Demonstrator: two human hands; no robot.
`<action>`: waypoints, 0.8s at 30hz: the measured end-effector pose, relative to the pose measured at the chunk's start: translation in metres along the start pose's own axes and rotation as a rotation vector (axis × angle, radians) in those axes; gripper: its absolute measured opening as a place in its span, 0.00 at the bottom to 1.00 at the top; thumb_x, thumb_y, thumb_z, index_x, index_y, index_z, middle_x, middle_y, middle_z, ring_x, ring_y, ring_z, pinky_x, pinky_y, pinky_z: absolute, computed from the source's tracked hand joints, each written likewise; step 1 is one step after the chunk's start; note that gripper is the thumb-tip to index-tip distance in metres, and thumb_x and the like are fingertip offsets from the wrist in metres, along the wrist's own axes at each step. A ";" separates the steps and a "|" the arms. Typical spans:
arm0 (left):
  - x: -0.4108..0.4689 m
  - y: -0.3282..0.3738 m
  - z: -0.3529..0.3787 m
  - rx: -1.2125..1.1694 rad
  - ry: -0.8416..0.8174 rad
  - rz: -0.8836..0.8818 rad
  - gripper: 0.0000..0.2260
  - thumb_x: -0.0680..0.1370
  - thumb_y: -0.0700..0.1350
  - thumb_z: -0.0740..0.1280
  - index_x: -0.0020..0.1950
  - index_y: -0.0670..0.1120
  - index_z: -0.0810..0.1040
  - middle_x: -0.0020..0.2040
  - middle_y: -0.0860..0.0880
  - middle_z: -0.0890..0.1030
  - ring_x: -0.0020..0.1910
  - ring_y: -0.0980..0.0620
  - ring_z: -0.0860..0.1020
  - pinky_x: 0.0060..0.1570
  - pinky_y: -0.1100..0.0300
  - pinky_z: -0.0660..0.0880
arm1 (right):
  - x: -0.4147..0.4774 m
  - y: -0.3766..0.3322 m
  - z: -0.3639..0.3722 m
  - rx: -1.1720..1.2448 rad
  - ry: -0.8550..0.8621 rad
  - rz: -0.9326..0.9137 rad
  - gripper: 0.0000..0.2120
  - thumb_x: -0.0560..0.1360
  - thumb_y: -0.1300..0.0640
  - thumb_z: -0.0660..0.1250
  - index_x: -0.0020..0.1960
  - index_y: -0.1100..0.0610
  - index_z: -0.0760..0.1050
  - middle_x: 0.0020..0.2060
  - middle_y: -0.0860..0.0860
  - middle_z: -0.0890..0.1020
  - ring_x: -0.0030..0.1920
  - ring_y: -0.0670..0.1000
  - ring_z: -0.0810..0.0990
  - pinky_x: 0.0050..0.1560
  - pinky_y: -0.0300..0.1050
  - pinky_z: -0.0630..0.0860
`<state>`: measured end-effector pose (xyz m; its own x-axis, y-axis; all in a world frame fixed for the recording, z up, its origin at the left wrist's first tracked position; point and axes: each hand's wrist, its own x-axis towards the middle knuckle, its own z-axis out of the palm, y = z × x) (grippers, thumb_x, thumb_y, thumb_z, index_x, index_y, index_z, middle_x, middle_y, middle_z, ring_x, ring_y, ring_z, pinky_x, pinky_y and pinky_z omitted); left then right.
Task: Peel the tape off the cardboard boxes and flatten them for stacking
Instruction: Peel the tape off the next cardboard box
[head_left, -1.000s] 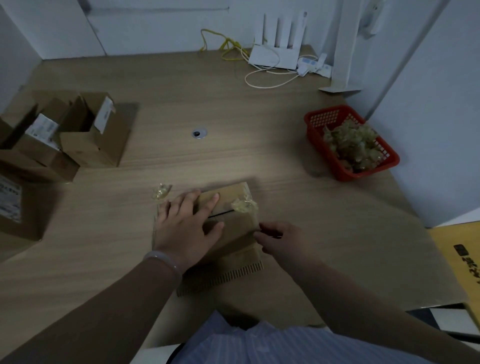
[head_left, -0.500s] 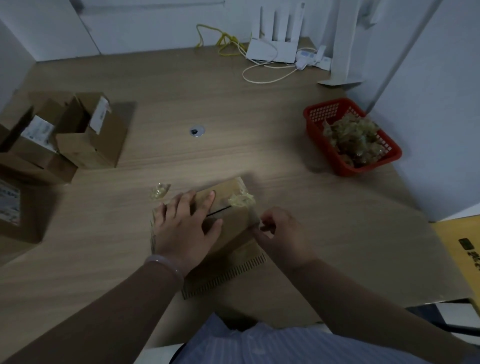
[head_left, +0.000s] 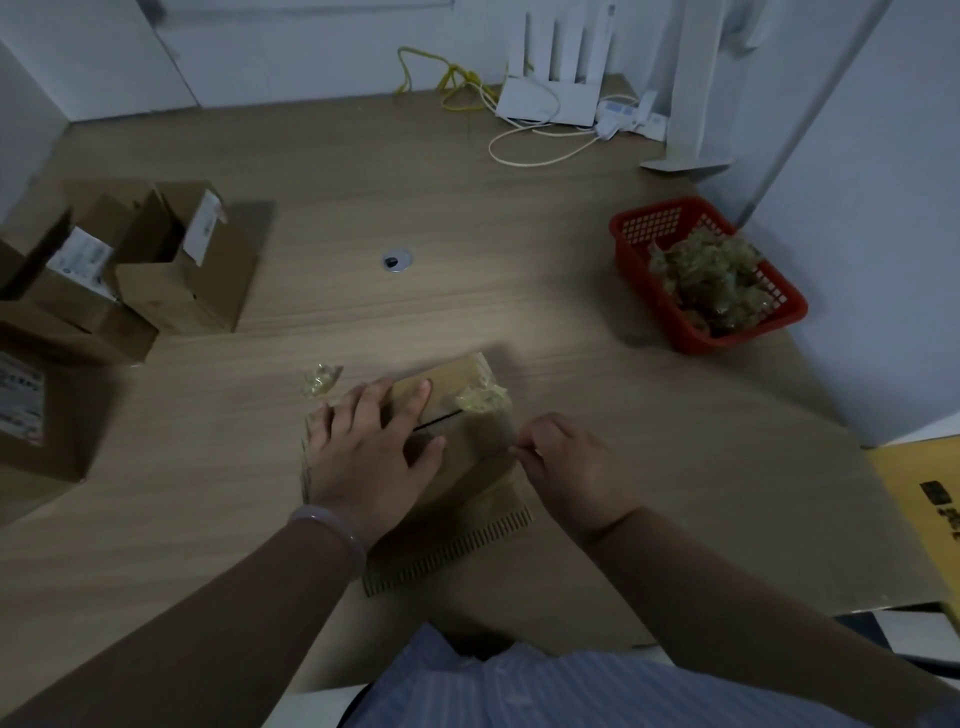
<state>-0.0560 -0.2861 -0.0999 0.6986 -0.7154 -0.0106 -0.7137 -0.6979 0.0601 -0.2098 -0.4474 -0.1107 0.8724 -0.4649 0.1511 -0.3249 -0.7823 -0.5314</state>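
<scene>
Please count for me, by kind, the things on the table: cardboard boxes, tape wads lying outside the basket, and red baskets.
Cardboard boxes: 4
Tape wads outside the basket: 2
Red basket: 1
Total: 7

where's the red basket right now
In the head view, the red basket sits at the table's right edge, beyond the right hand and beside the wall, filled with crumpled tape.
</scene>
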 end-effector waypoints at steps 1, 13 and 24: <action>0.000 0.000 0.000 -0.004 -0.001 0.001 0.31 0.72 0.69 0.43 0.75 0.63 0.54 0.74 0.50 0.60 0.73 0.46 0.57 0.72 0.43 0.52 | 0.001 0.000 -0.002 0.014 -0.013 0.016 0.05 0.74 0.56 0.70 0.44 0.58 0.77 0.43 0.54 0.79 0.43 0.58 0.79 0.42 0.47 0.73; -0.003 -0.002 -0.003 0.046 0.005 0.087 0.30 0.72 0.68 0.45 0.74 0.63 0.59 0.74 0.51 0.63 0.72 0.47 0.61 0.70 0.43 0.56 | 0.025 0.006 -0.021 0.260 0.029 0.334 0.06 0.75 0.62 0.66 0.40 0.59 0.77 0.33 0.47 0.81 0.38 0.48 0.81 0.39 0.42 0.75; -0.001 -0.003 -0.004 0.003 0.007 0.106 0.30 0.73 0.68 0.48 0.74 0.63 0.61 0.73 0.49 0.64 0.71 0.46 0.62 0.70 0.42 0.56 | 0.037 0.006 -0.032 1.216 -0.131 0.823 0.06 0.75 0.66 0.65 0.43 0.62 0.81 0.36 0.58 0.82 0.37 0.53 0.84 0.34 0.44 0.81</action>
<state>-0.0542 -0.2827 -0.0958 0.6197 -0.7848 0.0022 -0.7836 -0.6186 0.0578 -0.1912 -0.4823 -0.0819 0.6457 -0.5050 -0.5728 -0.2925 0.5294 -0.7964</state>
